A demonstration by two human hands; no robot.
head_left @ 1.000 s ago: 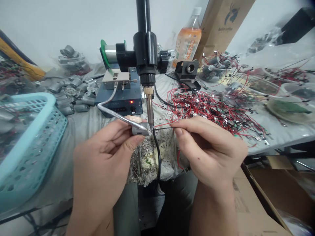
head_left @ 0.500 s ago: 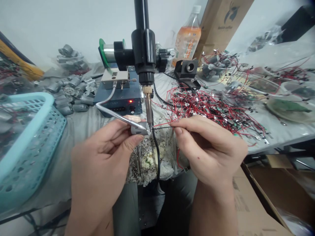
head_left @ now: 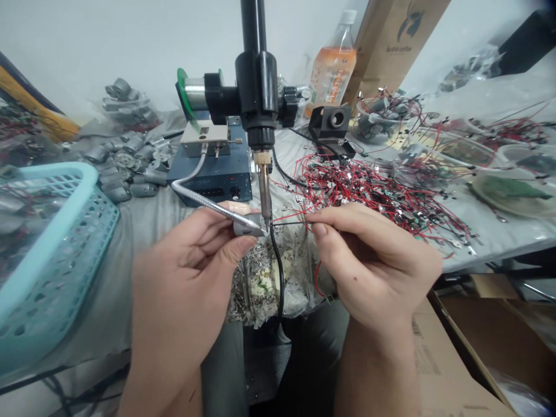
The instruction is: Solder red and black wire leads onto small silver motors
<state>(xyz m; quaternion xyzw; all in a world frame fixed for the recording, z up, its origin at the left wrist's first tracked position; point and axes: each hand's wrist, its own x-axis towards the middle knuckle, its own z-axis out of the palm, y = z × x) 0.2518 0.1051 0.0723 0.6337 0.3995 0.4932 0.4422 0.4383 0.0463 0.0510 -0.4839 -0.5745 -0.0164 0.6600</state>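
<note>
My left hand [head_left: 186, 272] is closed on a small grey motor [head_left: 247, 227] and holds it under the tip of the upright soldering iron [head_left: 263, 191]. A flexible metal feed tube [head_left: 204, 201] ends at the same spot. My right hand [head_left: 373, 260] pinches a thin red and black wire [head_left: 289, 220] whose end reaches the iron tip beside the motor. The iron hangs from a black stand [head_left: 256, 92] with a solder spool [head_left: 191, 95].
A turquoise basket [head_left: 47, 249] stands at the left. Grey motors [head_left: 125, 156] lie behind it. A blue control box [head_left: 212, 176] sits behind the iron. A heap of red wires [head_left: 373, 191] covers the right. A drink bottle [head_left: 332, 69] and cardboard boxes [head_left: 482, 330] are nearby.
The red light on the blue control box, lit in the earlier frames, is now dark. Both hands hold the motor and the wire at the iron tip as before.
</note>
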